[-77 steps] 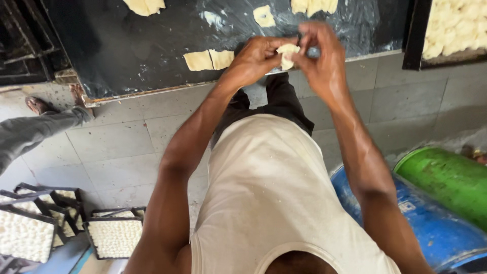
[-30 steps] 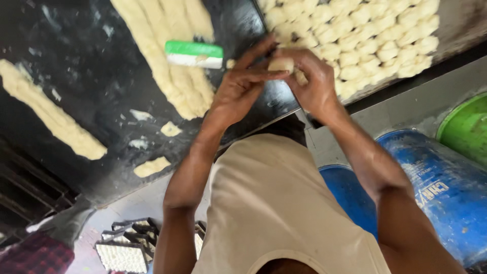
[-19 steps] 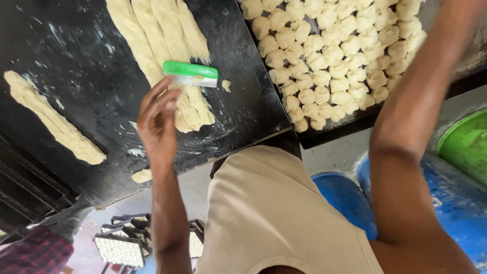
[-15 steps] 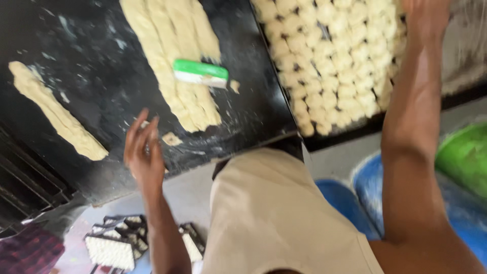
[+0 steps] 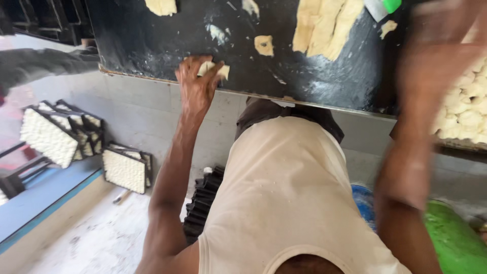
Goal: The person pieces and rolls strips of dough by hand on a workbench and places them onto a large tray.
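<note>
Head view looks down past a cream shirt to a black bench (image 5: 152,45) dusted with flour. Much is hard to see. The right hand (image 5: 444,30) is a blur at the top right, so nobody can tell if its grip is wide or narrow, or if it holds anything. A white and green scraper (image 5: 381,7) is cut off by the top edge.

The left hand (image 5: 199,83) rests at the near edge of the bench. Its fingers bend over a small dough piece (image 5: 214,69), touching it from above and hiding part of it. The piece is pale, flat and lumpy.

Near it lies another small scrap (image 5: 264,44). Long dough strips (image 5: 324,25) lie further right. A tray of little dough lumps (image 5: 469,109) sits at the right edge, behind the blurred arm. On the floor to the left stand black trays (image 5: 124,170) filled with white pieces. A green drum (image 5: 454,241) sits low on the right.
</note>
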